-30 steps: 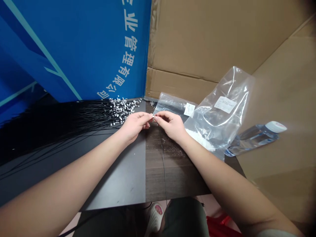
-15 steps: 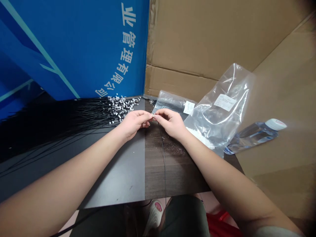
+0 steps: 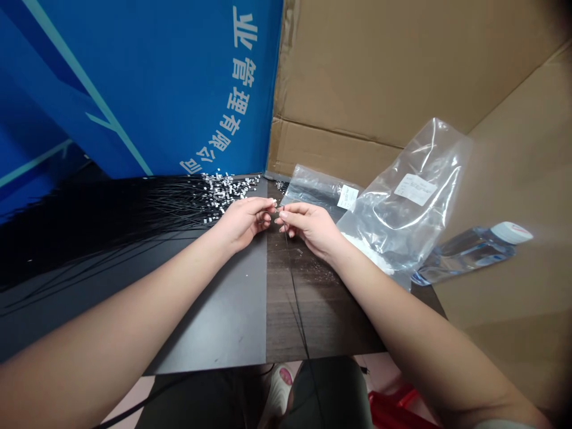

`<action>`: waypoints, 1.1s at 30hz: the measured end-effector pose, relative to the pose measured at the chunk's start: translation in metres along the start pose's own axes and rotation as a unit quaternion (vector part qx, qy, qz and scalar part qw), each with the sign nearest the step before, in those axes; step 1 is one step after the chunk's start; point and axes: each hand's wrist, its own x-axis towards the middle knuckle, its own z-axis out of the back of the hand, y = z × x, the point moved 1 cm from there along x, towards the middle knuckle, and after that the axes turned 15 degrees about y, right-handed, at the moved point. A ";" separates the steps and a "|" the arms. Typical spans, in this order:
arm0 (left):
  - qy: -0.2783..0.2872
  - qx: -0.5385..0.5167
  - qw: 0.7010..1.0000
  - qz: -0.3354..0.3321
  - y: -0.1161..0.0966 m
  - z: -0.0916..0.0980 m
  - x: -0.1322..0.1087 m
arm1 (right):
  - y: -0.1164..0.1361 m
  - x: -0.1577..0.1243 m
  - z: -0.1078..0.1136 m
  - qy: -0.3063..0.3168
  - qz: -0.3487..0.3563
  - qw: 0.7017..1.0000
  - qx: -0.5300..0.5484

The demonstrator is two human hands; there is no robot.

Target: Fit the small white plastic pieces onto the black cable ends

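From my end of the head view, the left hand has thumb and fingertips pinched together on what looks like a small white piece, while the right hand grips a thin black wire near its upper end. The two sets of fingertips stand close but apart, above the tabletop, and the wire trails down from the right fingers past the near edge. I judge this a handling step at the wire's end – whether it is joined to the white piece, I cannot tell. A next move here would call for steady fingertips and a look at how both face each other, without tugging the slack. To the left lies a thick bundle of black wires, many tipped with white ends; to the right, a flat clear bag, a larger clear bag with white contents low down, then a bottle lying tilted – beyond, cardboard.
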 end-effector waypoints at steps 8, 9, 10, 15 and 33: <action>0.027 0.008 1.000 -0.003 0.003 -0.002 0.000 | -0.001 -0.001 -0.006 0.017 -0.068 0.996 0.056; 0.026 0.008 1.000 -0.003 0.003 -0.002 0.000 | -0.001 -0.001 -0.006 0.015 -0.067 0.996 0.056; 0.024 0.010 1.000 -0.003 0.003 -0.003 0.000 | -0.001 -0.001 -0.006 0.013 -0.065 0.996 0.057; 0.029 0.023 0.999 -0.003 0.004 -0.003 -0.001 | -0.001 -0.001 -0.005 0.010 -0.062 0.995 0.078; 0.049 0.007 0.999 0.000 0.007 -0.005 0.000 | -0.001 -0.001 -0.010 -0.013 -0.062 0.996 0.057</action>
